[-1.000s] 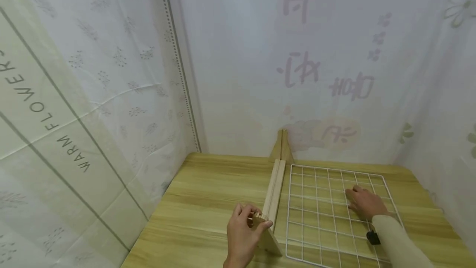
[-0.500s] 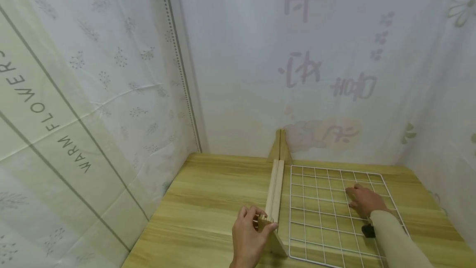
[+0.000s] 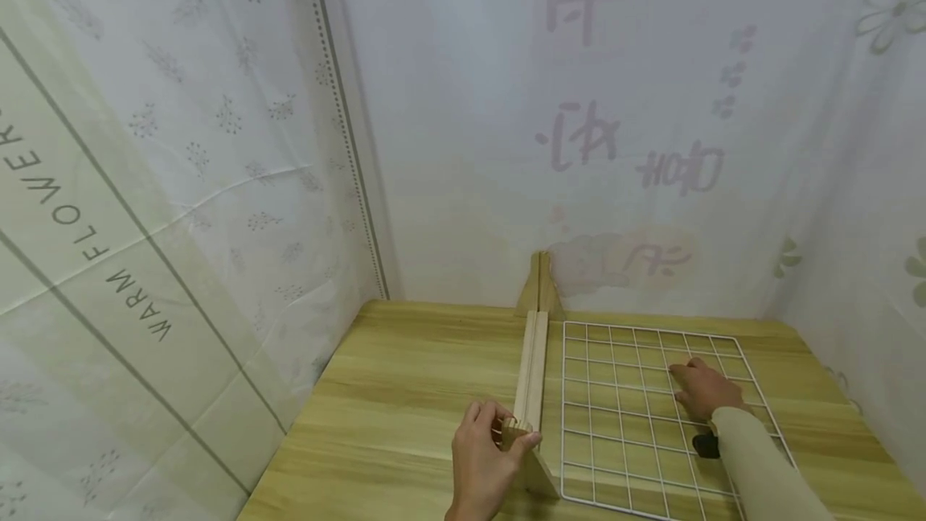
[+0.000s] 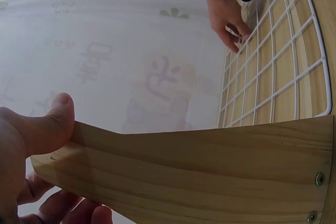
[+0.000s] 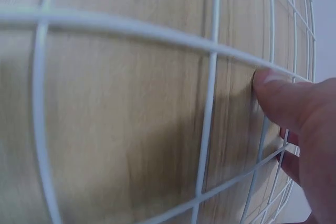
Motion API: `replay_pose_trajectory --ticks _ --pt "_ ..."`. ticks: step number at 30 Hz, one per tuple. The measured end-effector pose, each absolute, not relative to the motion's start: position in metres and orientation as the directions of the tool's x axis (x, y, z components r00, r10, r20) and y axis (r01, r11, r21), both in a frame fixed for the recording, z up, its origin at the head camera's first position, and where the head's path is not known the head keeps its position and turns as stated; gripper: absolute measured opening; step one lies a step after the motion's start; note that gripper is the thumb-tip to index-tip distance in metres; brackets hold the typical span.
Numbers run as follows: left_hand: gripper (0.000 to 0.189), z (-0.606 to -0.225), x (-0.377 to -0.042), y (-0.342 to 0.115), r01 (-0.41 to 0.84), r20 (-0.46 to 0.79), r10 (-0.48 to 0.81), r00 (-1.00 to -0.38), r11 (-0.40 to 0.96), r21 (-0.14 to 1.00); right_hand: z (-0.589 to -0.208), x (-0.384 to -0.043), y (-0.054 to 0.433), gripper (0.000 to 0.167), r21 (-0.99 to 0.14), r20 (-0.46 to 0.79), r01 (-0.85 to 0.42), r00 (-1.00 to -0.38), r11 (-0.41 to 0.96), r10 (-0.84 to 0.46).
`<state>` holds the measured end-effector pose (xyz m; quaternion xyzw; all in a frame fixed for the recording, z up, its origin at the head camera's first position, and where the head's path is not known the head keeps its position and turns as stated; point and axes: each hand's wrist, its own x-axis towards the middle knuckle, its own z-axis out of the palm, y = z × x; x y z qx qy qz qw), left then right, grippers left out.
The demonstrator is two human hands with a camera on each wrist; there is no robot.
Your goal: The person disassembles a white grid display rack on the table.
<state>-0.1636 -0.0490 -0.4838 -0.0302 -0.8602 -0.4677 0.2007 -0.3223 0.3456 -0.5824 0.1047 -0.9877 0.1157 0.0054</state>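
A wooden stand lies along the table in the head view, with a long grooved crossbar (image 3: 531, 368) and an upright end piece (image 3: 538, 288) at its far end. My left hand (image 3: 483, 457) pinches the top of its near end piece (image 4: 210, 166), thumb on one side and fingers on the other. Two screws show at that board's foot in the left wrist view. To the right, a white wire grid (image 3: 563, 384) lies flat. My right hand (image 3: 707, 391) grips its wires, and in the right wrist view the thumb (image 5: 283, 98) presses near a wire crossing.
The wood-grain table (image 3: 405, 376) extends left of the stand. Behind it hangs a pale printed curtain (image 3: 448, 143), close to the stand's far end piece. Another patterned curtain (image 3: 217, 207) runs along the left side.
My left hand has shifted the near end of the wooden stand slightly to the right, turning the stand a little. My right hand keeps its hold on the wire grid.
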Motion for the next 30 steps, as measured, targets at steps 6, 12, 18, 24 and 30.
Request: replay_pose_trajectory --ticks 6,12,18,24,30 --pt "0.039 -0.485 -0.163 -0.05 0.255 0.389 -0.132 -0.912 0.561 0.788 -0.587 -0.324 0.347 0.05 -0.213 0.02 -0.176 -0.984 0.961 -0.176" --pt "0.04 -0.486 -0.164 -0.049 0.27 0.411 -0.134 -0.902 0.567 0.778 -0.58 -0.32 0.344 0.049 -0.206 0.04 -0.184 -0.983 0.961 -0.179" --pt "0.04 -0.488 -0.163 -0.046 0.261 0.407 -0.134 -0.903 0.582 0.77 -0.576 -0.312 0.345 0.049 -0.219 0.025 -0.148 -0.989 0.964 -0.146" --pt "0.04 -0.489 -0.164 -0.049 0.259 0.383 -0.105 -0.918 0.572 0.778 -0.582 -0.309 0.345 0.05 -0.252 0.032 -0.121 -0.993 0.96 -0.116" --pt "0.018 -0.497 -0.177 -0.084 0.464 0.459 0.148 -0.876 0.519 0.718 -0.574 -0.308 0.34 0.055 -0.369 0.049 -0.118 -0.993 0.922 -0.108"
